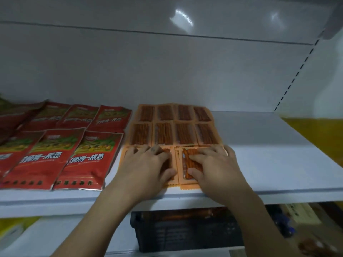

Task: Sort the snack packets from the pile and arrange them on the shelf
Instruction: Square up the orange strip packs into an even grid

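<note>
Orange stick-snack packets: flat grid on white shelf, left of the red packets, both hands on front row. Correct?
No. The head view shows the orange clear-windowed stick-snack packets lying right of the glossy red foil packets, not left. Otherwise right: flat grid on the white shelf, left hand and right hand on the front row.

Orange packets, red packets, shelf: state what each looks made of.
Orange packets: probably thin plastic film. Clear windows show the sticks, and the edges are zigzag-crimped.
Red packets: glossy printed film or foil laminate. Light glints on the creases.
Shelf: smooth white painted metal or laminate, cannot tell which. It has a faint sheen.
</note>
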Demonstrator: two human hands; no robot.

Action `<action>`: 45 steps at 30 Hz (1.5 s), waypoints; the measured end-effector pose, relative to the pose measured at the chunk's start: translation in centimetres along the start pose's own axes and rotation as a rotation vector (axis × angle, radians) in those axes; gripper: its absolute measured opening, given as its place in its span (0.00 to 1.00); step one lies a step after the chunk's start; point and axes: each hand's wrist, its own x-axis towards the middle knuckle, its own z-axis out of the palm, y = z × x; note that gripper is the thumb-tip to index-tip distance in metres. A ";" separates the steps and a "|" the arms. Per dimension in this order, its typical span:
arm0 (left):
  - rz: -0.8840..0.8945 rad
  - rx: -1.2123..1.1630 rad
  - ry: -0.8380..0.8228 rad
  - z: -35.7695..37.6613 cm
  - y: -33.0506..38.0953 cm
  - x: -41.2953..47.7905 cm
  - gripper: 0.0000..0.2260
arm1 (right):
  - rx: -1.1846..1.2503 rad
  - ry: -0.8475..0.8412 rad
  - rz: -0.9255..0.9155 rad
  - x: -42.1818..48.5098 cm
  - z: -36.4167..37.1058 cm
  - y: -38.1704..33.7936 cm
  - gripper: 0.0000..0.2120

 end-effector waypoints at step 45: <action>0.196 0.059 0.125 1.6 4.7 0.3 0.20 | 0.446 0.200 0.308 -1.0 1.8 4.1 0.23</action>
